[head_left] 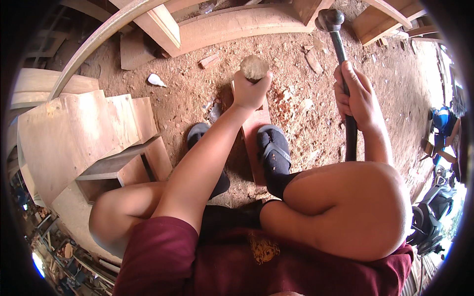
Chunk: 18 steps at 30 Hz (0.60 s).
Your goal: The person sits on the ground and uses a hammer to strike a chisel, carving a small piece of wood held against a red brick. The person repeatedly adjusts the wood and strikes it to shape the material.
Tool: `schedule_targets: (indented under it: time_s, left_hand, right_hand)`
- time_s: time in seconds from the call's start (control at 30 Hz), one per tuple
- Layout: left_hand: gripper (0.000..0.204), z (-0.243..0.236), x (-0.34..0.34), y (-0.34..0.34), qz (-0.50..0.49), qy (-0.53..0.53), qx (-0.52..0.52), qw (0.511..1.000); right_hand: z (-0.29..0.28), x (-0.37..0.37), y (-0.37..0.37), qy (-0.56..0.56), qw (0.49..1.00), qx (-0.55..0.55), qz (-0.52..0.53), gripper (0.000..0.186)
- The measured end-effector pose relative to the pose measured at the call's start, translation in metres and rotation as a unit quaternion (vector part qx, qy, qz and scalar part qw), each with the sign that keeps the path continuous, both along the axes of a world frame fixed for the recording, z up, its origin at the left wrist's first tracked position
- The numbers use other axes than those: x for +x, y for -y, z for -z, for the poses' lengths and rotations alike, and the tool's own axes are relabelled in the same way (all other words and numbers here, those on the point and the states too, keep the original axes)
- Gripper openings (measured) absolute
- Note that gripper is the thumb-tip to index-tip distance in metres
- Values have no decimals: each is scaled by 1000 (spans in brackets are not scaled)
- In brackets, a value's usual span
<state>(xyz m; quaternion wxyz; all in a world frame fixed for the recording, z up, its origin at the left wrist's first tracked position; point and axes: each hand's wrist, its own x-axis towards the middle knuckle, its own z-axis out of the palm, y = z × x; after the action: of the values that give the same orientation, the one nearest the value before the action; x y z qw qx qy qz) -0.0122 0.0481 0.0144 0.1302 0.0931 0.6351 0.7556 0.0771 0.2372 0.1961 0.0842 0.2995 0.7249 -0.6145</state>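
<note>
My left hand [251, 91] is closed around an upright, round wooden piece [254, 66]. Its pale, rough end faces up, and whatever lies below the fist is hidden. Under that hand a narrow reddish-brown board [251, 148] lies on the ground between my feet, my right sandal against its edge. Out to the right, my right hand [359, 96] grips a hammer [338, 42] by its dark handle. The hammer's dark, rounded head is raised at the top, away from the wooden piece; the handle's lower end passes behind my right knee.
Wood shavings [291, 106] litter the dirt floor right of the board. Ahead stands a wooden frame [242, 24]. Plywood panels [84, 121] and an open wooden box [123, 170] are at my left. A small white object [156, 80] and a wood offcut [210, 61] lie on the ground.
</note>
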Motion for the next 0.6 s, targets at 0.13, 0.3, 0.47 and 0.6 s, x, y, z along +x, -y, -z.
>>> schedule_targets:
  time_s: [0.13,0.3,0.47,0.6]
  left_hand:
    - [11,9,-2,1,5,-41,-12,999]
    - [10,12,-17,-4,-17,-51,-26,998]
    - [12,11,-17,-9,-28,-82,0,996]
    - [15,17,-18,-7,-16,89,45,995]
  right_hand:
    - [-12,-11,-2,20,999,-22,-36,43]
    - [-16,-17,-6,22,999,-8,-35,44]
    - [-12,-12,-8,21,1000,-22,-2,44]
    - [-11,-7,-8,30,999,-17,14,43]
